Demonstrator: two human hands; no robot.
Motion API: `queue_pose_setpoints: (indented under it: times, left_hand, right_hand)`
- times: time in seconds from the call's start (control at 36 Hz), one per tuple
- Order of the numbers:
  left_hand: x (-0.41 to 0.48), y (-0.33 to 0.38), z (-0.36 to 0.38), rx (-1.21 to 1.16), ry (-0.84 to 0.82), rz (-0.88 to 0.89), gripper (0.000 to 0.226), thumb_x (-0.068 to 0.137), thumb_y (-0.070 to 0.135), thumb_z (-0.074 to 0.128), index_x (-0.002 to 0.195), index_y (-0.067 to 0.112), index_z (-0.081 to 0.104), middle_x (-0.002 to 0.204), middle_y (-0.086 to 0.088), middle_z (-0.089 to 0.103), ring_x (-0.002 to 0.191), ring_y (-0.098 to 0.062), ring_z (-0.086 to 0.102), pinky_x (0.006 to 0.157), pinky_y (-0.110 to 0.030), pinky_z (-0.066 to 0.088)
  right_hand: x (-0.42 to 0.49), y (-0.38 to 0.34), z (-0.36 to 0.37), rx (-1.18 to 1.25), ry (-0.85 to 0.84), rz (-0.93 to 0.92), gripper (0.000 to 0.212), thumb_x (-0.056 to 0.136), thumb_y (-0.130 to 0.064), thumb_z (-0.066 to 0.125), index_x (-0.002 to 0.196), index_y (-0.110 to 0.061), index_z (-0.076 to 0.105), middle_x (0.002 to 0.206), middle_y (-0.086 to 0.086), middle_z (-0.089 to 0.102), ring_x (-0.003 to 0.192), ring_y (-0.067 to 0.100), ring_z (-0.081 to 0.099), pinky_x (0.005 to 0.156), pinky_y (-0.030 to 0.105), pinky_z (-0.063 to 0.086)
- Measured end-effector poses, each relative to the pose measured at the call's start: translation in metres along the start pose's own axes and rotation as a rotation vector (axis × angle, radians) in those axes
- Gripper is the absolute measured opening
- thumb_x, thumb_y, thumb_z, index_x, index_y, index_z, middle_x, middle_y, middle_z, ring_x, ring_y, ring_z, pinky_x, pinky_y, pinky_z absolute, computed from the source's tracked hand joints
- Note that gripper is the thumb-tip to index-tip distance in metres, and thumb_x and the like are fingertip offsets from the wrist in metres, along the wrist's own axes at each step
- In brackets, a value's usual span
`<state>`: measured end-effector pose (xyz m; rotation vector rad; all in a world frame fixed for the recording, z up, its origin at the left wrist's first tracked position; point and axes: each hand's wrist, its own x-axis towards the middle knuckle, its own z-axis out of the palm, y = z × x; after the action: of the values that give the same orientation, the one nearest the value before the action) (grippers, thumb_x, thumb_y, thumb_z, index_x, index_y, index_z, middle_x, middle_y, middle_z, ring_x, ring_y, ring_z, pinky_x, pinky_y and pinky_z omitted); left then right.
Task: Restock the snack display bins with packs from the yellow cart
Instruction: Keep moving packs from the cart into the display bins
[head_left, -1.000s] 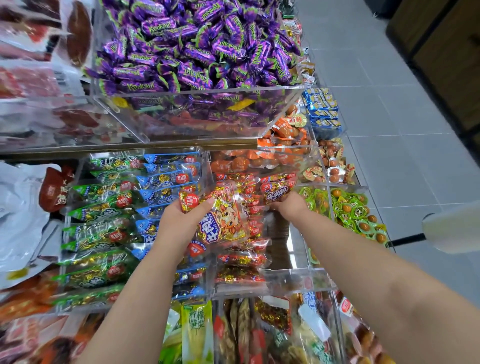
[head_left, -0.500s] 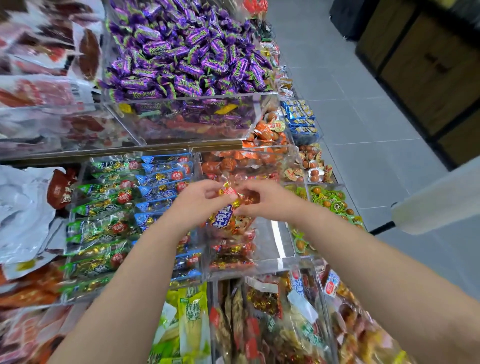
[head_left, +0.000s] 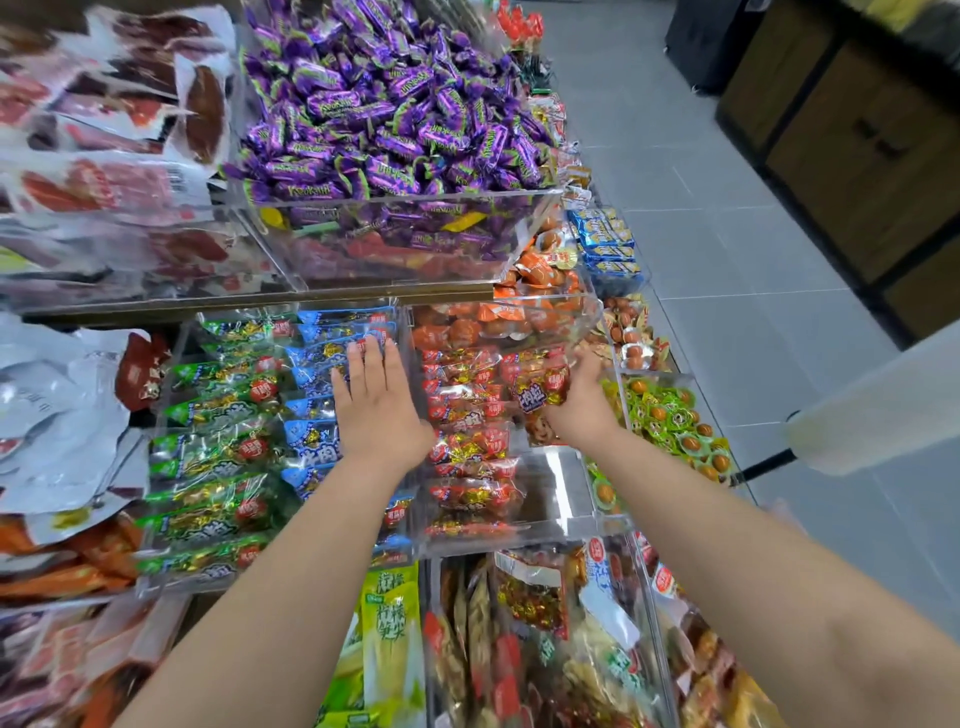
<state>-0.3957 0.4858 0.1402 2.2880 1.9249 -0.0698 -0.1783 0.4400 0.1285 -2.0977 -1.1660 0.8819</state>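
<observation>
A clear acrylic bin (head_left: 550, 499) in the middle row holds red snack packs (head_left: 462, 405) stacked along its left side. My right hand (head_left: 582, 400) grips a few red and gold snack packs (head_left: 540, 395) over the bin's right half. My left hand (head_left: 376, 400) lies flat with straight fingers over the blue packs (head_left: 311, 364) in the neighbouring bin and holds nothing. Green packs (head_left: 208, 447) fill the left side of that bin. The yellow cart is out of view.
A higher bin of purple candies (head_left: 384, 119) overhangs the row. Orange packs (head_left: 535, 270) and green egg packs (head_left: 670, 415) lie to the right. Lower bins (head_left: 519, 634) hold mixed packs. A white roll (head_left: 878, 410) juts in at the right above the grey floor (head_left: 727, 249).
My hands were together on the red packs; they have separated. The right hand took the packs to the bin's right side, and the left hand opened and moved over the blue packs.
</observation>
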Motion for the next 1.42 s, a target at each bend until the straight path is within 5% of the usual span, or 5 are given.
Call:
queue_pose_setpoints:
  times: [0.33,0.53,0.75,0.89,1.42]
  left_hand:
    - [0.003,-0.003,0.008,0.006,0.061,-0.044,0.106,0.079,0.042,0.058,0.151,0.006,-0.011,0.159,-0.019,-0.014,0.146,-0.034,-0.015,0.113,-0.044,-0.016]
    - [0.003,-0.004,0.010,-0.009,0.084,-0.031,0.106,0.078,0.042,0.057,0.151,0.006,-0.010,0.159,-0.018,-0.012,0.146,-0.033,-0.015,0.111,-0.043,-0.019]
    - [0.003,-0.004,0.013,-0.040,0.100,-0.023,0.107,0.076,0.038,0.059,0.152,0.005,-0.008,0.159,-0.019,-0.011,0.147,-0.032,-0.014,0.113,-0.043,-0.019]
    - [0.003,-0.004,0.014,-0.055,0.105,-0.024,0.105,0.077,0.036,0.059,0.152,0.005,-0.008,0.159,-0.019,-0.012,0.147,-0.032,-0.015,0.112,-0.042,-0.022]
    - [0.003,-0.003,0.012,-0.056,0.097,-0.027,0.104,0.078,0.036,0.057,0.151,0.006,-0.011,0.159,-0.018,-0.015,0.146,-0.031,-0.018,0.103,-0.035,-0.035]
  right_hand:
    - [0.030,0.017,0.031,-0.100,0.072,0.205,0.086,0.089,0.004,0.053,0.146,-0.035,0.002,0.147,0.012,0.032,0.123,0.029,0.047,0.088,0.032,0.046]
    - [0.029,0.029,0.039,-0.871,0.065,-0.054,0.100,0.075,0.011,0.042,0.148,-0.026,-0.014,0.147,0.010,-0.035,0.140,0.034,-0.024,0.115,0.044,0.007]
    - [0.030,0.032,0.033,-0.991,0.147,-0.235,0.088,0.078,-0.009,0.056,0.148,-0.027,0.008,0.139,0.010,0.008,0.127,0.031,0.016,0.099,0.042,0.025]
    - [0.017,0.032,0.030,-0.442,0.058,-0.060,0.025,0.085,-0.019,0.064,0.105,-0.012,0.049,0.100,0.007,0.057,0.086,0.027,0.058,0.074,0.040,0.053]
    - [0.068,0.014,0.052,0.041,0.137,0.427,0.082,0.071,-0.040,0.079,0.131,-0.005,0.036,0.117,0.016,0.056,0.106,0.032,0.058,0.089,0.045,0.051]
